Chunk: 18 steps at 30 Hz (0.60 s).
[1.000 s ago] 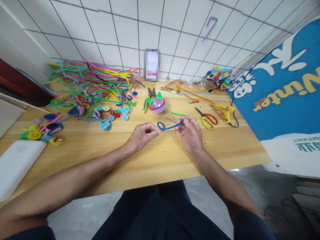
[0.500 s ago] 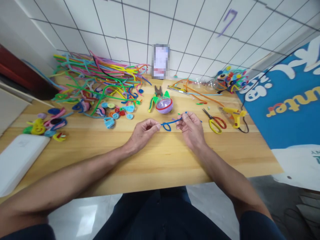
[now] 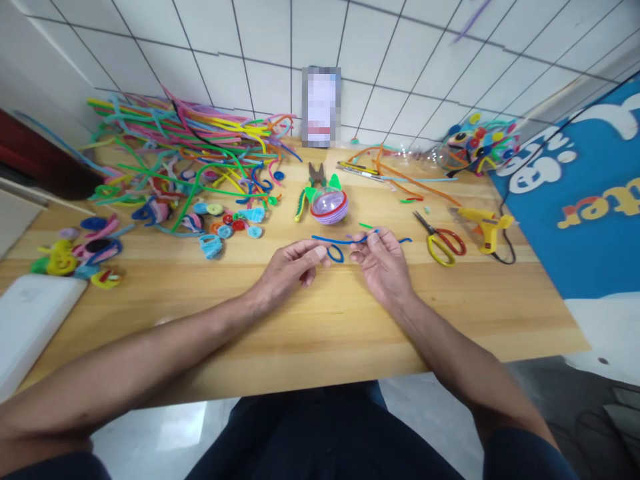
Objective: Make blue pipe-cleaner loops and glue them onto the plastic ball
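Note:
A blue pipe cleaner is bent into a small loop between my two hands, just above the wooden table. My left hand pinches it at the loop's left side. My right hand grips its other part, and a short blue end sticks out to the right of my fingers. Just behind the hands sits a clear plastic ball wrapped in purple and red, with green ears.
A big heap of coloured pipe cleaners fills the back left. Small coiled shapes lie in front of it. Scissors and a yellow glue gun lie at the right. Pliers lie behind the ball. A white box sits at the left edge.
Both hands have turned the blue pipe cleaner, and its loop now hangs lower between them. The camera has tilted, so the table sits a little differently in view.

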Each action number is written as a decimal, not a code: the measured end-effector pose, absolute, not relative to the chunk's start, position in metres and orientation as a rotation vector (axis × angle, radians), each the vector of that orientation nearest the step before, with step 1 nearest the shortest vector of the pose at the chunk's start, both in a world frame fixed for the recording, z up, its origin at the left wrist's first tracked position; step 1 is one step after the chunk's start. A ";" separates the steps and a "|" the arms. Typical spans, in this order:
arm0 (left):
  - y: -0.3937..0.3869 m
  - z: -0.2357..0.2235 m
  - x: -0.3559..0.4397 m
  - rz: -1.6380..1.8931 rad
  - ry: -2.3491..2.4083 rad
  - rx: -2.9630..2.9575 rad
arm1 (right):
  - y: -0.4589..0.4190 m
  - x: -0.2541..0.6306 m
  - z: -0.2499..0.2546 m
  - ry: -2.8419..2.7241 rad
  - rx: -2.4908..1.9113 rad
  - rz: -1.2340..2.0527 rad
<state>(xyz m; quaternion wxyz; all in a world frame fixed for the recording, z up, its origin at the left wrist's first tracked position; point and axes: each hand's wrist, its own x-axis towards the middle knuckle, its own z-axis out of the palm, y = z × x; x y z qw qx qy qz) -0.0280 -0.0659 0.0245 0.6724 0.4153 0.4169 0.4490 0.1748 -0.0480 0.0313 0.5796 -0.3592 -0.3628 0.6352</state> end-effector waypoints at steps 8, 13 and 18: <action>-0.064 0.029 -0.030 1.163 0.966 0.781 | -0.057 0.165 0.030 -0.919 -0.908 1.498; -0.063 0.032 -0.032 1.175 0.954 0.768 | -0.055 0.170 0.030 -1.063 -1.041 1.384; -0.059 0.039 -0.035 1.211 0.909 0.713 | -0.056 0.173 0.030 -1.138 -1.050 1.390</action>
